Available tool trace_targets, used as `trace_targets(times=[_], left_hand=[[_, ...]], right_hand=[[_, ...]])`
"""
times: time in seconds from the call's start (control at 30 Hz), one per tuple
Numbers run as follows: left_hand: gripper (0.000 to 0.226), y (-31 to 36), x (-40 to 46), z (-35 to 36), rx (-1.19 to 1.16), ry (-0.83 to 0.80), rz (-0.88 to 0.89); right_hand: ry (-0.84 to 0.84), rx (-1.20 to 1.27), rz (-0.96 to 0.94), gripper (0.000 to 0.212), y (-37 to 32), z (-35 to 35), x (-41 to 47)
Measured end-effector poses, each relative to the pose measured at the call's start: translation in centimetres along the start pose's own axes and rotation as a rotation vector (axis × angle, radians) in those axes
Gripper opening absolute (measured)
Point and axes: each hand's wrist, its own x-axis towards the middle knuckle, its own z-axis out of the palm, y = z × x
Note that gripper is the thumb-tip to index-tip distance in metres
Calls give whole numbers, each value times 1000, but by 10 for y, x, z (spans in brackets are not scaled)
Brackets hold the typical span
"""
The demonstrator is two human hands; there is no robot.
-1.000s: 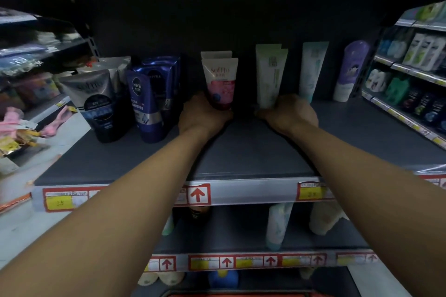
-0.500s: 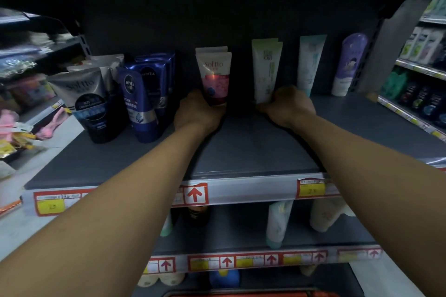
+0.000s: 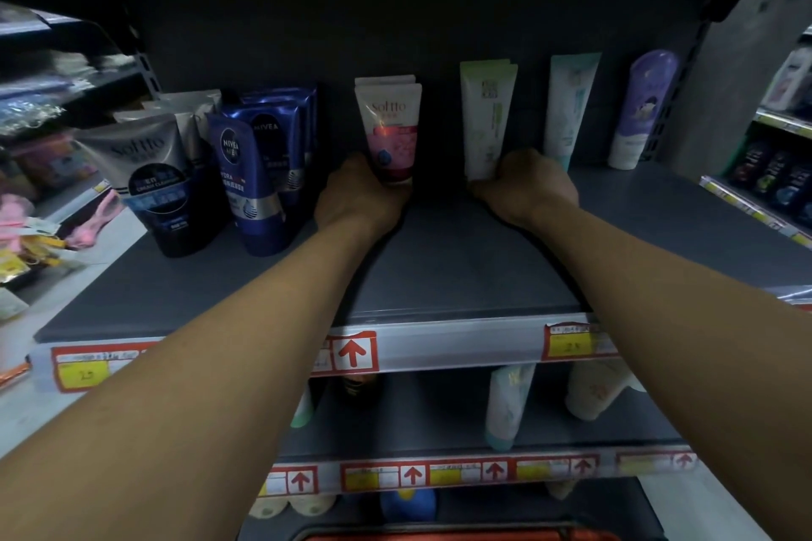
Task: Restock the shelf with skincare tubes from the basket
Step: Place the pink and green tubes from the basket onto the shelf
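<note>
Both arms reach deep onto the dark grey shelf [image 3: 439, 277]. My left hand [image 3: 358, 200] grips the cap end of an upright pink and white Softto tube [image 3: 389, 130], with a second one standing right behind it. My right hand [image 3: 525, 187] holds the base of a pale green and white tube [image 3: 483, 119], also upright near the back wall. A strip of the red basket [image 3: 461, 535] shows at the bottom edge; its contents are hidden.
Blue Nivea tubes [image 3: 246, 184] and dark Softto tubes [image 3: 154, 184] stand at the left. A teal tube [image 3: 567, 110] and a purple bottle [image 3: 641, 105] stand at the right. Lower shelves hold more tubes behind price rails [image 3: 439, 347]. Side racks flank the unit.
The view has tilted down a little, so the top price rail has left the frame. Both hands stay at the bases of the same two tubes.
</note>
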Motion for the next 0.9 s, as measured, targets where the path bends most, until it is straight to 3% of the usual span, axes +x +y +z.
trace_targets(times=[0.5,0.73,0.9], left_hand=[[58,1,-3,-2,-33,-11,-27],[100,-3,-1,-5,-39,-29,-117],[126,-5,-16,-22,7,-128,-64]], right_hand=[[-18,17,-16,44,1,-1,-1],[-128,34,-42,54,2,-7,2],[-137,-33,-47,81,2,-16,-20]])
